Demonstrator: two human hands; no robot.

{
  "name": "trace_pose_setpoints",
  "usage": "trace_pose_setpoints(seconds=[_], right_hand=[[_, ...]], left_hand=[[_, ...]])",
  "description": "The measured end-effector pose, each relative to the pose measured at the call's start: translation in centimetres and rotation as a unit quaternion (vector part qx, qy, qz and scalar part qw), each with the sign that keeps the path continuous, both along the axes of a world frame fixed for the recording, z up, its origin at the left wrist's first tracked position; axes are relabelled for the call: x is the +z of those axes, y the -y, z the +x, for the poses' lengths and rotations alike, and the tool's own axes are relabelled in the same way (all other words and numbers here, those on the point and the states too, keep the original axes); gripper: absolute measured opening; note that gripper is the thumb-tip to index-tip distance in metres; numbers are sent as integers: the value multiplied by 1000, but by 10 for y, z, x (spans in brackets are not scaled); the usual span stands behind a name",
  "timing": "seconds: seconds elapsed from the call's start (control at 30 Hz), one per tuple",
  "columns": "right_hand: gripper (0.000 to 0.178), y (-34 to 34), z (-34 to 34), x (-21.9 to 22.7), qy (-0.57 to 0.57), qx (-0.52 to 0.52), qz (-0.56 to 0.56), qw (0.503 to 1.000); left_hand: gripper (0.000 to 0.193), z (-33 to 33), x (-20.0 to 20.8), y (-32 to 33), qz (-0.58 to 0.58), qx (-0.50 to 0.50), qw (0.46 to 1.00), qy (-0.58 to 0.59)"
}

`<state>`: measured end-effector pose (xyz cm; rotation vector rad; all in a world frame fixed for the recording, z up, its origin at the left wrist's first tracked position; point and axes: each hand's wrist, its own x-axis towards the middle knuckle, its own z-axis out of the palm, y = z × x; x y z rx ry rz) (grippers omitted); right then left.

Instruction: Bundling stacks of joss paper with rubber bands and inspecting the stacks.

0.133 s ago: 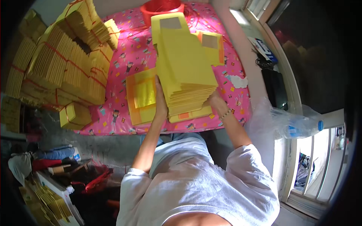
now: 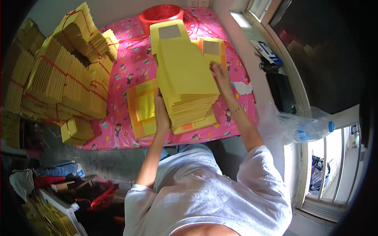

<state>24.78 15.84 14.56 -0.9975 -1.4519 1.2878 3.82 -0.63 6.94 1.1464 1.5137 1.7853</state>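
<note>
A thick stack of folded yellow paper pieces point(image 2: 189, 78) lies on the pink-covered bed, its fanned near edges facing me. My left hand point(image 2: 162, 113) rests along the stack's left side, fingers stretched out against the paper. Beside the right edge is my right hand point(image 2: 221, 78), its fingers loosely bent and apart, with nothing visible in them; whether it touches the paper I cannot tell. A yellow sheet with a gold foil square point(image 2: 145, 108) lies left of the stack. Behind my right hand lies another yellow-and-orange piece with a greyish square point(image 2: 211, 48).
Tall bundles of yellow paper tied with red string point(image 2: 65, 76) fill the left side. A small tied bundle point(image 2: 76, 131) sits by the bed's near edge. A red basin point(image 2: 161, 15) stands at the back. Plastic bottles in clear wrap point(image 2: 311, 129) lie by the window at right.
My right hand has left the stack's near right corner and moved up along its right edge. My left hand stays at the left side. The whole view has shifted slightly.
</note>
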Motion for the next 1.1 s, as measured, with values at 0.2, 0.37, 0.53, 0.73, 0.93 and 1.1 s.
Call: trace_pose_setpoints(seconds=[0.2, 0.37, 0.53, 0.73, 0.93, 1.1], right_hand=[[35, -131, 64, -42, 416, -224, 182, 862], [37, -162, 79, -45, 538, -171, 137, 814], [29, -181, 88, -71, 598, -214, 97, 766], [22, -174, 86, -74, 574, -256, 122, 769], [24, -167, 51, 9, 440, -321, 224, 808], [19, -129, 2, 117, 212, -250, 382, 864]], left_hand=[[43, 22, 57, 33, -24, 46, 997, 65], [39, 14, 60, 57, -50, 76, 995, 41], [37, 11, 68, 70, -37, 75, 996, 39], [33, 3, 73, 77, -37, 89, 994, 44], [30, -24, 93, 62, -13, 112, 993, -26], [26, -36, 164, 38, 72, 116, 989, -58]])
